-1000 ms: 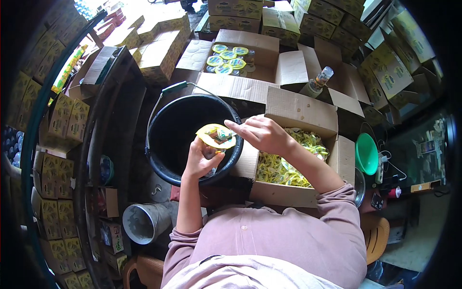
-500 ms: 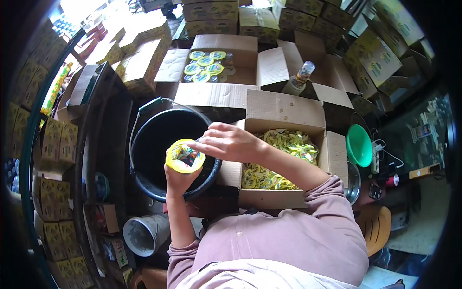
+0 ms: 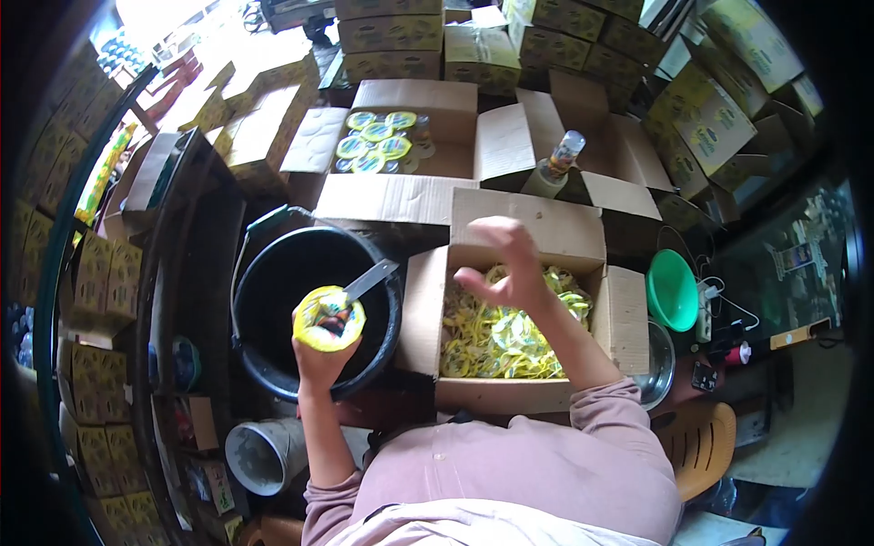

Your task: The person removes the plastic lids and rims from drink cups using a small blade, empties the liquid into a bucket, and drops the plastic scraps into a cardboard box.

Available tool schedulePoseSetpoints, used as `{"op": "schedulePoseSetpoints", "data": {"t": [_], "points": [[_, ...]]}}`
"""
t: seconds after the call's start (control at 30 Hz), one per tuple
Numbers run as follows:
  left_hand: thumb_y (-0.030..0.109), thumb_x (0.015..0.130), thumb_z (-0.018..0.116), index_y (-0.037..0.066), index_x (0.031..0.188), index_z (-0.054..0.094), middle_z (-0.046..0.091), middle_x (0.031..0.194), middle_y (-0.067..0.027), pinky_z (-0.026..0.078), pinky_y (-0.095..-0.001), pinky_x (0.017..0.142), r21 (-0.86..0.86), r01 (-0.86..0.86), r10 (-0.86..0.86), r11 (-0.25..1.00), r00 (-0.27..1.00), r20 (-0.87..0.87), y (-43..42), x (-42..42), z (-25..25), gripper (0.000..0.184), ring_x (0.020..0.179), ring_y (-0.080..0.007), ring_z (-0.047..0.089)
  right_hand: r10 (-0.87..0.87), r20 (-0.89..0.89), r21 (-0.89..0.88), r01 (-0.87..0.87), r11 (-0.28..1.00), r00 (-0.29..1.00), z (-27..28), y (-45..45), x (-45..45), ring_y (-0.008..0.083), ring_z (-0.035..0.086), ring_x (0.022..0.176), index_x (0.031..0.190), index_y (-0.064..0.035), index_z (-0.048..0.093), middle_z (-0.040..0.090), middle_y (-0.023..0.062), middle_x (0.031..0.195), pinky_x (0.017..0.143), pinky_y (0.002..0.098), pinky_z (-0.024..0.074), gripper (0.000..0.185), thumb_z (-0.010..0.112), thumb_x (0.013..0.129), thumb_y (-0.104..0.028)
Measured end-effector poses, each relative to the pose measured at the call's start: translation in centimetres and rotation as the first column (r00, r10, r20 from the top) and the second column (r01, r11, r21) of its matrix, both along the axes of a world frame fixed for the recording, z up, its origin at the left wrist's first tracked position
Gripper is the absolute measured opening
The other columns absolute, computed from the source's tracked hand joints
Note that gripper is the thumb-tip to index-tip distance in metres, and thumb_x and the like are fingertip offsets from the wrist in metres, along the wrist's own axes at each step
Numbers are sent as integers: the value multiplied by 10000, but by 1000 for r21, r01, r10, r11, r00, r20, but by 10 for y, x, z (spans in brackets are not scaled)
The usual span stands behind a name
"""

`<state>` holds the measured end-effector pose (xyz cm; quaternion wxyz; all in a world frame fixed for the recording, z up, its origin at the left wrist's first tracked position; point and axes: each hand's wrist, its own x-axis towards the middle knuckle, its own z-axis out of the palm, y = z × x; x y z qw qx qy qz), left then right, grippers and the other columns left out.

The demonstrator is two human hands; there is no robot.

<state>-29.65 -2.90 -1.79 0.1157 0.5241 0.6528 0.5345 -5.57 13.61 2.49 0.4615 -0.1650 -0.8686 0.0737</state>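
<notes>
My left hand point(image 3: 320, 362) is wrapped round a plastic cup with a yellow rim point(image 3: 330, 318), held over a black bucket point(image 3: 393, 332). Dark contents show inside the cup. A flat metal blade point(image 3: 371, 279) juts from the cup's far right side; what holds its other end is hidden. Over an open cardboard box point(image 3: 528, 218), my right hand point(image 3: 510, 268) is open, fingers apart and slightly blurred. Yellow rim strips and film scraps point(image 3: 492, 350) fill this box, and one round pale film lid point(image 3: 516, 329) shows below the hand.
Behind stands another open carton point(image 3: 396, 196) with yellow-rimmed cups point(image 3: 375, 136) in it. A bottle point(image 3: 555, 164) stands right of it. A green bowl point(image 3: 672, 289) and a metal bowl point(image 3: 657, 364) are at right. Stacked cartons point(image 3: 391, 36) line the back.
My right hand has left the cup's rim and moved right over the box of scraps, its fingers opening. A round lid now shows there. The blade has come into view beside the cup.
</notes>
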Motion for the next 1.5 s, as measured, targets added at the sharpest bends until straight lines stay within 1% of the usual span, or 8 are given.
{"op": "schedulePoseSetpoints", "data": {"t": [0.13, 0.27, 0.33, 0.4, 0.53, 0.87, 1.1, 1.5], "points": [[39, 536, 735, 28, 1035, 483, 574, 951, -93, 432, -296, 816, -46, -10, 13, 999, 997, 75, -3, -9, -10, 559, 869, -194, 572, -554, -137, -283, 504, 816, 821, -44, 75, 59, 248, 509, 908, 1208, -41, 397, 485, 135, 1050, 744, 334, 442, 713, 746, 617, -236], [15, 512, 732, 34, 1036, 472, 570, 939, -82, 436, -294, 807, -72, -70, 77, 995, 992, 98, 0, -13, -13, 584, 857, -186, 573, -729, -21, -345, 679, 648, 685, -71, 153, 106, 291, 485, 948, 1289, -47, 282, 440, 170, 1101, 803, 396, 430, 904, 781, 570, -273], [17, 518, 723, 32, 1030, 466, 567, 929, -78, 437, -294, 804, -78, -102, 105, 992, 994, 36, 0, -17, -17, 573, 852, -185, 573, -704, -117, -135, 692, 710, 700, -57, 186, 117, 312, 474, 991, 1302, -48, 266, 401, 190, 1152, 846, 399, 415, 898, 768, 591, -266], [18, 521, 717, 33, 1037, 464, 564, 939, -81, 437, -294, 806, -108, -96, 110, 989, 984, 137, 0, -16, -17, 575, 856, -184, 572, -660, -25, 77, 659, 748, 751, -24, 204, 118, 332, 463, 1030, 1321, -98, 261, 353, 206, 1202, 876, 391, 406, 873, 753, 616, -250], [23, 517, 724, 34, 1072, 449, 556, 959, -79, 440, -303, 802, -91, -126, 134, 988, 987, 94, -2, -19, -24, 619, 841, -177, 567, -567, 590, -97, 747, 658, 575, -15, 237, 116, 348, 536, 974, 1259, -211, 346, 498, 158, 1118, 815, 412, 449, 710, 718, 657, -268], [25, 502, 734, 34, 1089, 438, 546, 989, -86, 428, -306, 822, -129, -108, 118, 986, 990, 73, -4, -23, -24, 657, 884, -187, 555, -445, 346, -383, 557, 737, 826, -34, 237, 138, 338, 590, 873, 1024, -124, 437, 605, 152, 904, 735, 396, 468, 460, 703, 655, -194], [27, 495, 734, 41, 1063, 451, 543, 979, -88, 422, -309, 830, -105, -100, 112, 990, 986, 124, -5, -23, -26, 635, 896, -199, 552, -742, 72, -591, 628, 506, 666, -67, 212, 214, 202, 603, 821, 1036, -103, 460, 599, 100, 873, 701, 327, 476, 441, 711, 678, -162], [4, 517, 700, 34, 1065, 454, 557, 947, -74, 430, -292, 804, -33, -93, 97, 995, 978, 186, -4, -21, -20, 602, 840, -171, 559, -813, -427, -881, 19, 473, 396, -60, 164, 289, 192, 600, 767, 1023, -105, 445, 539, 78, 941, 625, 321, 536, 372, 664, 736, -196]]}}
